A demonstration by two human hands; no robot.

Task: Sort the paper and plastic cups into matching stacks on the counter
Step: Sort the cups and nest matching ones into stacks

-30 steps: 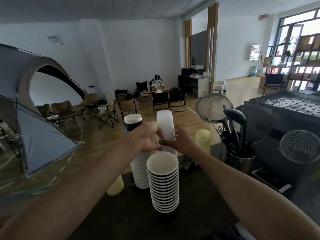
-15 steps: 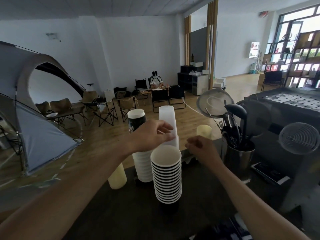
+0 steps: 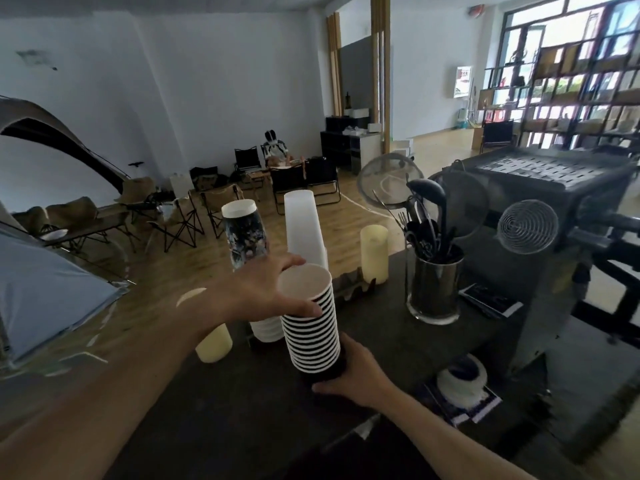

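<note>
Premises present as a drinks-service counter inside an open showroom of camping goods. Service use is evidenced on the dark counter (image 3: 214, 403) by a stack of paper cups (image 3: 311, 323) at 12 o'clock, a stack of plastic cups (image 3: 304, 230) behind it, a steel canister (image 3: 434, 285) holding a ladle (image 3: 427, 190) and a mesh strainer (image 3: 389, 181) at 1 o'clock, and a coffee machine (image 3: 540, 188) at 2 o'clock. Showroom use is evidenced by a tent (image 3: 45, 289) at 9 o'clock, folding camp chairs (image 3: 180, 220) on timber flooring (image 3: 343, 230) at 11 o'clock, and display shelving (image 3: 581, 88) at 2 o'clock.
</note>
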